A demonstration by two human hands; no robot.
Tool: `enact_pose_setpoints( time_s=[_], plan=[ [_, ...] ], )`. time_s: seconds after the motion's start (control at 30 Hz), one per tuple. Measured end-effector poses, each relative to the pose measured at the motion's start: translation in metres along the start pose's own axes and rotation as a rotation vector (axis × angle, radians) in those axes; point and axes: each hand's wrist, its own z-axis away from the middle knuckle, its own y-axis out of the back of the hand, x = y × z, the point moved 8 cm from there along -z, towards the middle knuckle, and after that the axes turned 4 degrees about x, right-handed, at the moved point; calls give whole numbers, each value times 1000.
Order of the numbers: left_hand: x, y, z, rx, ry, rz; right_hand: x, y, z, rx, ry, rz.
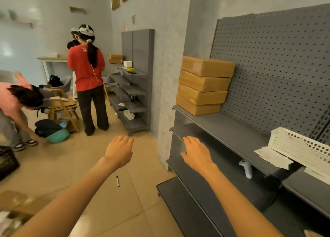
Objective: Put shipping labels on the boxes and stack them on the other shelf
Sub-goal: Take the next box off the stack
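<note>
Boxes (203, 85) stacked four high on shelf (232, 129); white basket (300, 145) holding papers; left hand (119, 151), right hand (195, 153) empty, loosely spread

Head view, downward toward grey shelf (223, 129)

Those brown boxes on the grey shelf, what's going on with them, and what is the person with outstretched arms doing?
Four boxes sit stacked at the left end of the shelf. The person wearing the camera holds nothing right now: the left hand hangs open over the floor and the right hand is open in front of the shelf's lower tiers. A white basket with papers lies further right on the shelf. A marker lies on the floor. Other people are busy at another shelf behind.
</note>
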Motion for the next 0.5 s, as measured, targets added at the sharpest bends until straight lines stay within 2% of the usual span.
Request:
enact_pose_setpoints(
  time_s=[0.23, 0.5],
  plan=[
    [-37, 9, -104, 83, 42, -4, -4, -5, -129, 84, 87, -12],
    [-87, -38, -174, 16, 92, 61, -24, -56, -210, 41, 112, -38]
  ],
)
